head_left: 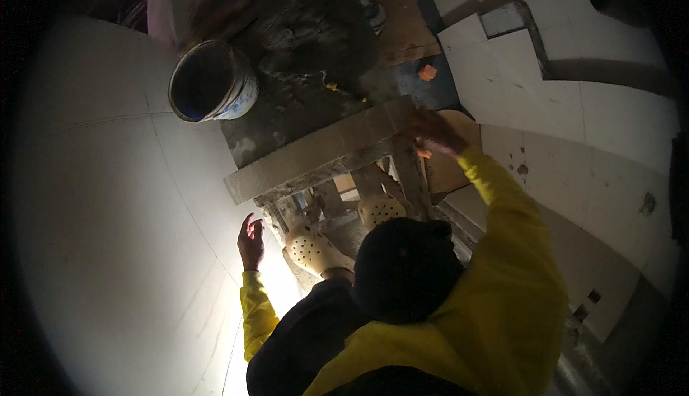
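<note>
A long grey-beige strip (323,145), like a cut tile, lies aslant across the top of a low, dirt-crusted wooden bench (330,170). My right hand (434,130) is at the strip's right end, fingers closed over it; the fingertips are dark and hard to make out. Below the strip's left end, my left hand (251,242) hangs apart from it, holding nothing, with its fingers loosely curved and spread. Both my arms wear yellow sleeves. Cream clogs with holes, a left one (313,249) and a right one (380,209), stand close to the bench. A dark rounded shape hides part of my legs.
A stained white bucket (244,91) stands beyond the bench on the left. Dark, dusty sheeting (301,59) covers the floor ahead, with a piece of brown cardboard (405,26) and a small orange block (427,72). Pale tiles (517,73) with a stepped edge lie right.
</note>
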The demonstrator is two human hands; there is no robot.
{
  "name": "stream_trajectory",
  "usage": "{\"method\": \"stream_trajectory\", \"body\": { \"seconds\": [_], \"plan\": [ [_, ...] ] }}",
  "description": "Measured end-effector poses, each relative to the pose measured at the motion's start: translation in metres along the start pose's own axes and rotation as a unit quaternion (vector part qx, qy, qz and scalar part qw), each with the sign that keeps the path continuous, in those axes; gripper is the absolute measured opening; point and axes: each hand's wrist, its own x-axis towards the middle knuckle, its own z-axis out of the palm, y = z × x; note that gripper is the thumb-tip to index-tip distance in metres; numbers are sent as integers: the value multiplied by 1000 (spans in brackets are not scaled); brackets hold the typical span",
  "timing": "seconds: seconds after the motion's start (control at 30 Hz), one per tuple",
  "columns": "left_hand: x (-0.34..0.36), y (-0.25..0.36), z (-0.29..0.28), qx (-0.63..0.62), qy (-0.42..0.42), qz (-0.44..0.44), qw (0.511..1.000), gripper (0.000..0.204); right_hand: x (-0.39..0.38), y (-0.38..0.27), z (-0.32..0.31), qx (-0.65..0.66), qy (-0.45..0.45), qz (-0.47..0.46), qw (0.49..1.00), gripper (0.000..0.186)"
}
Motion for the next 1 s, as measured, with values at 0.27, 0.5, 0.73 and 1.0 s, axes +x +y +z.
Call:
{"method": "stream_trajectory", "body": {
  "seconds": [0.27,0.5,0.73,1.0],
  "plan": [
    [4,-45,-1,19,16,6,1000,41,49,-64,3,-85,71,6,994,31],
    [-27,-37,-12,33,90,-13,995,41,2,3,-10,-71,-59,159,983,38],
    [-51,-38,8,30,124,-44,991,42,262,-167,37,247,-10,-55,967,55],
    [-69,-28,20,-29,133,-52,989,42,416,-304,118,53,82,-290,952,31]
  ]
}}
